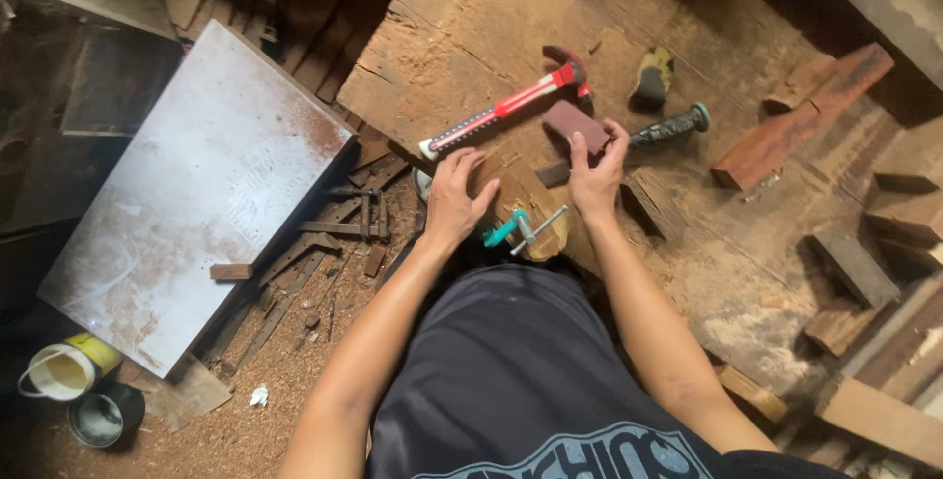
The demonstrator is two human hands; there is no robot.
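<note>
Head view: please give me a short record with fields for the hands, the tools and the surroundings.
left hand: rests on a clamped wood piece
right hand: holds a reddish sanding block
clamp: teal handle, grips the wood
hammer: red, lies beyond the hands
chisel: beside the right hand
metal sheet: on the left
floor: sawdust, wood offcuts

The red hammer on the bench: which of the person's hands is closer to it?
Left. The left hand rests on the wooden piece just below the red hammer handle's end; the right hand, holding a reddish block, sits below the hammer's head.
</note>
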